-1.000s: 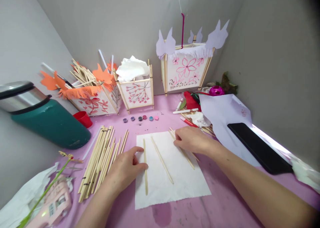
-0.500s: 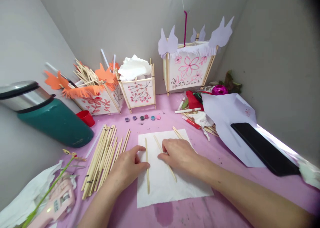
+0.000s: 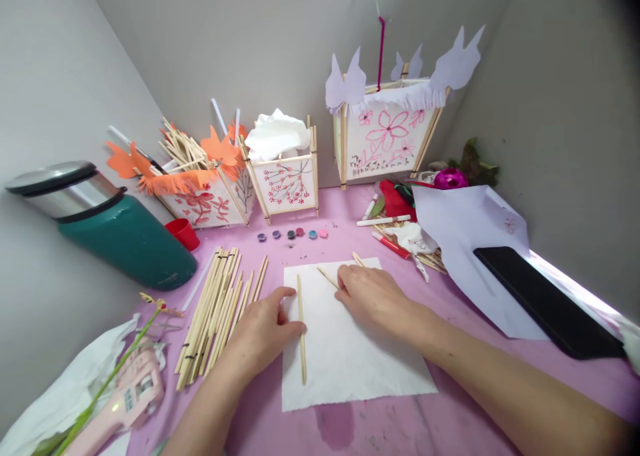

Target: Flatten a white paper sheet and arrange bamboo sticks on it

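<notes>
On a white paper sheet [image 3: 345, 369] lies a thin wooden stick [image 3: 303, 349] near the left edge. My left hand [image 3: 265, 329] rests beside it, index finger and thumb apart, the thumb tip at the stick. Over the upper right of the sheet my right hand [image 3: 373, 296] is closed on a second wooden stick [image 3: 326, 276]; only its far end shows. The tip of another light stick [image 3: 358, 259] pokes out beyond this hand. Left of the paper is a bundle of wooden sticks [image 3: 207, 316], some with black ties.
Behind stand paper lanterns, one with red blossoms [image 3: 287, 183], one with a lilac fringe [image 3: 390, 136]. A teal tumbler [image 3: 130, 243] leans at left, above a pink glue gun [image 3: 133, 389]. Small paint pots [image 3: 291, 235] line the middle; a black phone-like slab [image 3: 545, 303] lies right.
My right hand has turned the second stick and drawn it up and under the hand, so its lower end no longer shows. My left hand keeps its place by the other stick.
</notes>
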Action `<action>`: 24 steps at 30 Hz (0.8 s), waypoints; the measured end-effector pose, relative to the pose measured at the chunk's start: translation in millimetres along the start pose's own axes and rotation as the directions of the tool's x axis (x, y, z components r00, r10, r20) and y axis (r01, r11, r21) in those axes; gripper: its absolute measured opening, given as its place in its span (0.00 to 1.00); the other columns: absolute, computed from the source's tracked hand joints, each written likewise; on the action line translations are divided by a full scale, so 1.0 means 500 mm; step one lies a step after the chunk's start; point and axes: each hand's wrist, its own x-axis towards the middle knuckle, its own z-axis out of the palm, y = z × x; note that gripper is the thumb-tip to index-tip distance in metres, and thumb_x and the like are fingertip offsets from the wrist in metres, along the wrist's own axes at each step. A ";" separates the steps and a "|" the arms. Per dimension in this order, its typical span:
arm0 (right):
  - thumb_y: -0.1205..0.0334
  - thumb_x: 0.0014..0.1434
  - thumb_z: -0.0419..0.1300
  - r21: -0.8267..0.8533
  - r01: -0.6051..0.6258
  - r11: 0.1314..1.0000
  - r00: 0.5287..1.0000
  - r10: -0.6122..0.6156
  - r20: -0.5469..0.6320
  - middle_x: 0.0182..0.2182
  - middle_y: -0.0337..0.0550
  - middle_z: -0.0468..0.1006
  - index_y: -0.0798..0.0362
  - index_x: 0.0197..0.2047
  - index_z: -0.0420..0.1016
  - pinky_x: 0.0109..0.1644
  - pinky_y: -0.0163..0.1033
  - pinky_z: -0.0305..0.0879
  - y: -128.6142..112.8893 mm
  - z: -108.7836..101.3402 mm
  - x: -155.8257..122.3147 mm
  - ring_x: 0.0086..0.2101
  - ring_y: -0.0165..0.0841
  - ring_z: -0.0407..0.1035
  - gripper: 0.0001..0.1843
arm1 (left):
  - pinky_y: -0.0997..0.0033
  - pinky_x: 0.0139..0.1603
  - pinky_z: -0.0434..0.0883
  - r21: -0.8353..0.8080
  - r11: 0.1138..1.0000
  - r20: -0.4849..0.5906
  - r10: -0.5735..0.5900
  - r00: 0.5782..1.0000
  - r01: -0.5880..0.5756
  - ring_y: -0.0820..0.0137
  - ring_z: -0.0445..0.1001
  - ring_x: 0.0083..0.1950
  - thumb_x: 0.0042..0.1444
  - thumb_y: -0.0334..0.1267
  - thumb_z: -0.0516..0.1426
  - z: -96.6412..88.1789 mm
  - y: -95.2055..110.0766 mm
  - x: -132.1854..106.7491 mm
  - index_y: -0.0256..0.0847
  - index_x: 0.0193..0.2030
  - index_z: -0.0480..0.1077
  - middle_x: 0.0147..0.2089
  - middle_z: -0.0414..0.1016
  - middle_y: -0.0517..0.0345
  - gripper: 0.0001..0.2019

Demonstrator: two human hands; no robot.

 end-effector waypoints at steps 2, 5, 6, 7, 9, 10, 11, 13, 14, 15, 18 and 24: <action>0.62 0.57 0.53 -0.004 -0.040 0.999 0.998 0.040 0.047 0.30 0.45 0.78 0.53 0.32 0.71 0.26 0.36 0.48 -0.002 -0.006 0.001 0.30 0.35 0.71 0.07 | 0.69 0.32 0.61 -0.014 1.000 0.016 0.012 1.000 -0.012 0.69 0.68 0.29 0.47 0.43 0.58 -0.001 -0.002 0.000 0.47 0.56 0.65 0.24 0.68 0.66 0.27; 0.66 0.56 0.52 -0.039 -0.022 0.999 0.998 0.024 0.057 0.30 0.46 0.78 0.54 0.29 0.72 0.26 0.36 0.48 -0.001 -0.015 0.004 0.30 0.35 0.71 0.09 | 0.69 0.32 0.61 -0.025 1.000 0.035 0.014 0.999 -0.013 0.69 0.68 0.29 0.47 0.42 0.58 -0.004 -0.003 -0.001 0.47 0.56 0.66 0.25 0.67 0.65 0.26; 0.67 0.56 0.52 -0.052 -0.003 0.999 0.999 0.005 0.040 0.30 0.46 0.78 0.54 0.29 0.72 0.26 0.36 0.48 0.002 -0.016 0.005 0.30 0.35 0.71 0.09 | 0.70 0.32 0.61 -0.025 1.000 0.038 0.016 0.999 -0.015 0.69 0.68 0.29 0.47 0.42 0.58 -0.005 -0.003 -0.002 0.47 0.56 0.66 0.25 0.67 0.65 0.26; 0.67 0.55 0.51 -0.063 0.017 0.998 1.000 -0.016 0.021 0.30 0.46 0.79 0.53 0.29 0.73 0.26 0.36 0.48 0.007 -0.015 0.007 0.30 0.35 0.71 0.09 | 0.70 0.31 0.61 -0.023 1.000 0.040 0.021 0.999 -0.021 0.69 0.67 0.29 0.47 0.42 0.57 -0.006 -0.002 -0.004 0.46 0.56 0.66 0.25 0.67 0.65 0.26; 0.67 0.55 0.51 -0.081 0.065 0.995 0.997 -0.067 -0.024 0.31 0.45 0.79 0.53 0.30 0.73 0.27 0.36 0.48 0.017 -0.013 0.012 0.30 0.34 0.71 0.10 | 0.70 0.31 0.60 -0.011 1.000 0.043 0.030 0.999 -0.029 0.69 0.67 0.29 0.48 0.43 0.57 -0.007 -0.001 -0.007 0.47 0.56 0.65 0.25 0.68 0.65 0.26; 0.67 0.55 0.51 -0.091 0.085 0.992 0.995 -0.089 -0.043 0.31 0.44 0.79 0.52 0.31 0.74 0.27 0.37 0.49 0.022 -0.013 0.015 0.30 0.34 0.71 0.10 | 0.70 0.31 0.60 0.000 1.000 0.036 0.029 0.999 -0.029 0.69 0.67 0.29 0.49 0.44 0.57 -0.006 0.001 -0.008 0.47 0.56 0.66 0.26 0.68 0.65 0.25; 0.67 0.55 0.51 -0.102 0.100 0.990 0.993 -0.106 -0.058 0.32 0.44 0.79 0.52 0.31 0.74 0.28 0.37 0.49 0.025 -0.013 0.018 0.30 0.34 0.71 0.10 | 0.70 0.31 0.60 0.014 1.000 0.024 0.025 0.999 -0.025 0.69 0.67 0.29 0.50 0.45 0.56 -0.005 0.003 -0.008 0.47 0.56 0.66 0.26 0.69 0.64 0.25; 0.66 0.55 0.52 -0.122 0.116 0.986 0.990 -0.124 -0.061 0.32 0.44 0.79 0.52 0.32 0.74 0.28 0.36 0.49 0.025 -0.020 0.024 0.30 0.34 0.71 0.10 | 0.69 0.31 0.59 0.054 0.999 -0.017 0.007 1.000 -0.006 0.68 0.68 0.30 0.50 0.48 0.56 -0.001 0.009 -0.009 0.46 0.57 0.66 0.26 0.69 0.63 0.26; 0.67 0.55 0.52 -0.133 0.120 0.984 0.990 -0.129 -0.057 0.32 0.43 0.79 0.52 0.32 0.74 0.28 0.36 0.49 0.021 -0.025 0.027 0.30 0.34 0.70 0.09 | 0.69 0.31 0.59 0.080 0.997 -0.039 0.000 0.999 0.003 0.67 0.68 0.31 0.50 0.49 0.56 0.001 0.011 -0.009 0.46 0.57 0.65 0.26 0.69 0.63 0.27; 0.67 0.54 0.52 -0.145 0.128 0.981 0.989 -0.137 -0.053 0.32 0.43 0.79 0.52 0.32 0.74 0.28 0.36 0.49 0.015 -0.031 0.030 0.30 0.33 0.70 0.09 | 0.69 0.31 0.58 0.106 0.994 -0.056 -0.003 0.998 0.009 0.67 0.68 0.31 0.49 0.49 0.56 0.004 0.014 -0.009 0.46 0.58 0.65 0.26 0.69 0.63 0.28; 0.69 0.55 0.52 -0.177 0.184 0.967 0.977 -0.199 -0.073 0.34 0.42 0.78 0.53 0.34 0.74 0.27 0.37 0.48 -0.006 -0.042 0.038 0.30 0.33 0.70 0.09 | 0.70 0.29 0.56 0.152 0.988 -0.068 0.003 0.998 0.007 0.67 0.68 0.30 0.50 0.46 0.56 0.010 0.018 -0.008 0.48 0.59 0.64 0.24 0.68 0.64 0.27; 0.68 0.61 0.49 -0.188 0.279 0.942 0.936 -0.310 -0.164 0.34 0.42 0.76 0.54 0.37 0.72 0.28 0.37 0.48 -0.007 -0.009 0.057 0.30 0.31 0.69 0.10 | 0.70 0.28 0.54 0.179 0.983 -0.047 0.049 0.998 -0.040 0.68 0.67 0.28 0.50 0.44 0.54 0.010 0.015 -0.008 0.46 0.57 0.66 0.23 0.67 0.63 0.25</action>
